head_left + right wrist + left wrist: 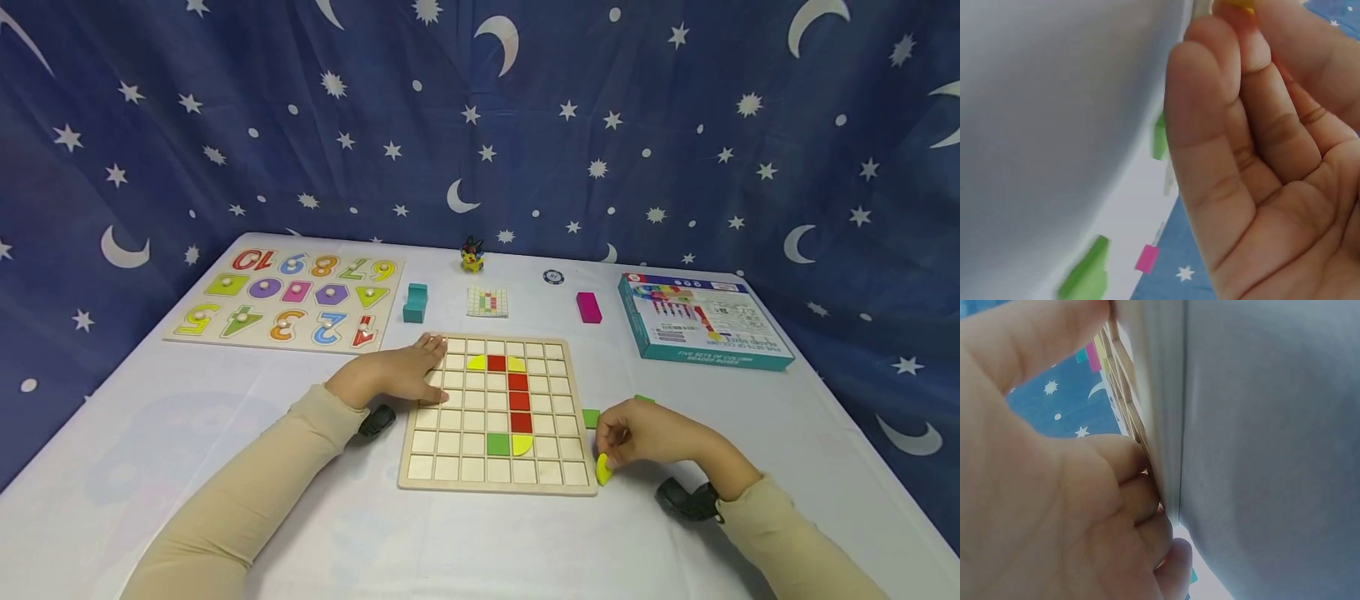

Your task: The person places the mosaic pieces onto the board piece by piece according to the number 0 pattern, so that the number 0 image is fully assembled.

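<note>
A wooden grid board (457, 467) lies in the middle of the table. Its cells hold red squares (519, 402), a green square (497, 444) and yellow rounded pieces (522, 445). My left hand (397, 371) rests on the board's left edge, thumb and fingers spread over the rim; the left wrist view shows its fingertips touching that edge. Beside the lower right corner, my right hand (641, 433) pinches a yellow rounded piece (603, 469) between thumb and fingers. Only a sliver of that yellow piece (1238, 2) shows in the right wrist view.
Green squares (591, 418) lie by the right hand, one partly hidden. Behind the board are a small pattern card (487, 302), a teal block (416, 303), a magenta block (588, 307) and a toy figure (472, 256). A number puzzle (187, 337) stands left, a teal box (705, 321) right.
</note>
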`<state>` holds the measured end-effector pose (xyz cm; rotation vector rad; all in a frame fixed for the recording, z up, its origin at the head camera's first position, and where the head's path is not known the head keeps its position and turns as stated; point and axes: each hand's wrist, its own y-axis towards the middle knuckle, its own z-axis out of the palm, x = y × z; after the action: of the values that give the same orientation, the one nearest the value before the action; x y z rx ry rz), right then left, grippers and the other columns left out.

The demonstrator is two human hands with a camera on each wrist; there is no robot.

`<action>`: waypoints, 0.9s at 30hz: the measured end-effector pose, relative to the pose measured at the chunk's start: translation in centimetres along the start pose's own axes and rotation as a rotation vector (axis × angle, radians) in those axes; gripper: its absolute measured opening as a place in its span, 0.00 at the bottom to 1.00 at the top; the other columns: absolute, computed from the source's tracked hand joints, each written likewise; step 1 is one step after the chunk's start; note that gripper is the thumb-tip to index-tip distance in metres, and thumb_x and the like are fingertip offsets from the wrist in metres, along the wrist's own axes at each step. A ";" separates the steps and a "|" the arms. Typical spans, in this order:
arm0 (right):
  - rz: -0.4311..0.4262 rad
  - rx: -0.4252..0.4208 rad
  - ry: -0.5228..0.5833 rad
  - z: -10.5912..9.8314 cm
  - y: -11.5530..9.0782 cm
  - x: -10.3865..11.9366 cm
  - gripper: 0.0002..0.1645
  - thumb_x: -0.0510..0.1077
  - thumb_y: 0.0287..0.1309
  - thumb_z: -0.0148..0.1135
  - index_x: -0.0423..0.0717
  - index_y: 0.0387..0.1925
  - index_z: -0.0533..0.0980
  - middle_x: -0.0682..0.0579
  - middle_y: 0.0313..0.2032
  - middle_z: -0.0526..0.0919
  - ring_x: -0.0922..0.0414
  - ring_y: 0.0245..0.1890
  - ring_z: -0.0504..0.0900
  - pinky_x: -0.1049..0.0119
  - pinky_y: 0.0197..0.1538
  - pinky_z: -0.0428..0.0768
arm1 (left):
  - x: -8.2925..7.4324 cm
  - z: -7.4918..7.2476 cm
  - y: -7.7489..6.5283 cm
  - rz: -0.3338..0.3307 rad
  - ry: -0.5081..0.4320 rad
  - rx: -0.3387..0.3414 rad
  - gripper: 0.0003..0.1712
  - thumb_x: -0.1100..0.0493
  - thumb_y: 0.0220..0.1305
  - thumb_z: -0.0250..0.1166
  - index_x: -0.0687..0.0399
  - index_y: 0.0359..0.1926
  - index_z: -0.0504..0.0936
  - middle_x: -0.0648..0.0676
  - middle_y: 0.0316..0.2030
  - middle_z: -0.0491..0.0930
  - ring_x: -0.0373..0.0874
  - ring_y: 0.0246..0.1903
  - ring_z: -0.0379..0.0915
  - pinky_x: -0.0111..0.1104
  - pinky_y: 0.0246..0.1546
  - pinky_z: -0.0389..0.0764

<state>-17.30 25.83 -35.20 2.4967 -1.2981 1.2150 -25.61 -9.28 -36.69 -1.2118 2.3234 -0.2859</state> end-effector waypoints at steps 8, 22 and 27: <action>-0.049 0.025 -0.017 -1.0 2.6 2.3 0.06 0.34 0.46 0.67 0.46 0.23 0.77 0.58 0.23 0.78 0.62 0.26 0.72 0.71 0.29 0.74 | 0.0 0.0 -0.2 -0.005 -0.018 0.003 0.51 0.42 0.62 0.56 0.65 0.70 0.39 0.61 0.72 0.33 0.54 0.71 0.23 0.45 0.70 0.37; -0.142 0.106 -0.076 -0.4 10.3 7.5 0.08 0.32 0.49 0.65 0.47 0.24 0.76 0.57 0.23 0.78 0.63 0.24 0.73 0.72 0.30 0.74 | 0.0 -0.1 0.0 0.001 -0.022 0.008 0.52 0.41 0.62 0.56 0.65 0.71 0.38 0.61 0.71 0.32 0.54 0.71 0.22 0.45 0.70 0.37; -0.129 0.167 -0.151 0.3 12.3 9.0 0.08 0.33 0.48 0.65 0.49 0.24 0.76 0.58 0.23 0.78 0.65 0.24 0.73 0.73 0.31 0.73 | 0.0 -0.1 0.0 -0.008 -0.016 0.008 0.52 0.40 0.62 0.55 0.64 0.71 0.38 0.61 0.72 0.33 0.54 0.71 0.23 0.45 0.70 0.38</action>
<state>-22.99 11.90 -32.64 2.7894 -1.0839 1.1724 -25.71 -9.31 -36.59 -1.2159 2.3019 -0.2867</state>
